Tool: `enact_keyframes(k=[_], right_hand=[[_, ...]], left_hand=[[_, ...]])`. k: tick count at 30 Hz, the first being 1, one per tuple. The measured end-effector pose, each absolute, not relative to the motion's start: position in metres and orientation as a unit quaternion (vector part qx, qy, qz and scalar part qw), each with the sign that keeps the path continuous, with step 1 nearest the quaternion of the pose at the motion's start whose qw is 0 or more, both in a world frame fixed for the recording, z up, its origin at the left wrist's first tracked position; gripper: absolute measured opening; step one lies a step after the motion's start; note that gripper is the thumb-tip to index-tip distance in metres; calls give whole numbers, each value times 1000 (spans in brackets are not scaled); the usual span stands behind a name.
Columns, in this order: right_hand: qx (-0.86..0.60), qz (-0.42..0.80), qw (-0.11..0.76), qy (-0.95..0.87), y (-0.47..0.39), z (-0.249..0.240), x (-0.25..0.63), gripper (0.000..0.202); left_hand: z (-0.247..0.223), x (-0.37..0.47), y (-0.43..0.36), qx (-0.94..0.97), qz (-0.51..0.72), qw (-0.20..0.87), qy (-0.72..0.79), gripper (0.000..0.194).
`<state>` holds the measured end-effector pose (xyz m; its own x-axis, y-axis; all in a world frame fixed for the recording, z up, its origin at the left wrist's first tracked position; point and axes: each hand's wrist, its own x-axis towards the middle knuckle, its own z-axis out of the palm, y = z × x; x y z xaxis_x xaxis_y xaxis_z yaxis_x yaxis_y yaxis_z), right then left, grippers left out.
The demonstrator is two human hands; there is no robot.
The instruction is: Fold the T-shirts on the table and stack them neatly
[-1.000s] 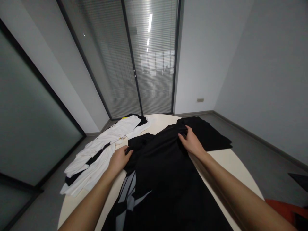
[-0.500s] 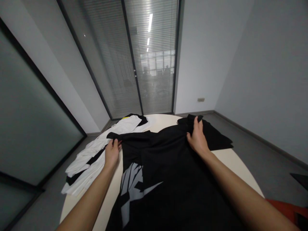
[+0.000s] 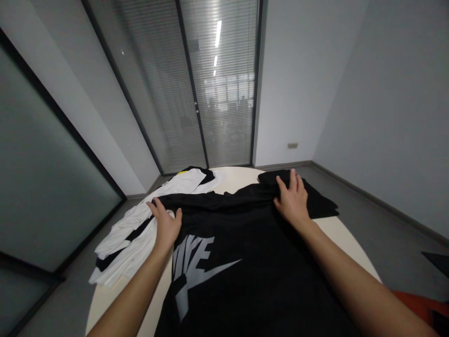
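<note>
A black T-shirt (image 3: 266,271) with grey lettering and a swoosh printed at its left lies spread over the table, its near end running out of the picture. At its far left corner, my left hand (image 3: 167,223) is open, thumb and fingers apart over the cloth edge. My right hand (image 3: 293,199) rests at the far right corner, open too, with fingers spread on or just above the black cloth. Folds run across the shirt's far edge between both hands.
White and black garments (image 3: 140,234) lie heaped along the left edge of the pale round table (image 3: 238,174). A folded black garment (image 3: 319,199) sits at the far right, behind my right hand. Something red (image 3: 417,309) shows at the lower right, beyond the table.
Both hands have let go of the shirt's far corners and their fingers have spread. The far part of the shirt has come down flatter, and more of the print shows.
</note>
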<state>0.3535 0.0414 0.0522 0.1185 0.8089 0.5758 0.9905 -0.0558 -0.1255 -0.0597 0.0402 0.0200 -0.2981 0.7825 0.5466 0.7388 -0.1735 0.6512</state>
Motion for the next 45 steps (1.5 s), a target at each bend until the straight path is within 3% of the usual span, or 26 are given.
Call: enact_keyframes(k=[5, 10, 14, 18, 22, 25, 29, 35, 40, 45], right_hand=[[-601, -107, 202, -766, 39, 52, 338, 53], [-533, 63, 96, -838, 38, 44, 334, 69], [-558, 145, 54, -815, 36, 50, 338, 86], [-558, 108, 39, -822, 29, 66, 336, 91], [-555, 59, 61, -828, 23, 75, 325, 64], [-561, 45, 62, -824, 23, 73, 318, 55], [-600, 32, 38, -798, 25, 66, 317, 51], [-609, 12, 32, -793, 26, 65, 320, 47], [-623, -15, 22, -782, 24, 69, 315, 42], [-647, -45, 16, -761, 24, 70, 314, 45]], left_hand=[[25, -37, 20, 736, 344, -25, 583, 56], [31, -26, 2, 828, 130, 51, 543, 56], [56, -16, -10, 818, 69, 28, 570, 41], [72, -7, -12, 773, 65, 13, 632, 42], [57, -12, -2, 792, 120, -44, 598, 31], [38, -21, 6, 827, 145, -71, 539, 51], [31, -27, 8, 797, 95, -45, 595, 58], [61, -19, 0, 718, 46, -47, 693, 56], [54, -27, 5, 711, 38, -71, 699, 47], [39, -38, 14, 726, 37, -61, 684, 50]])
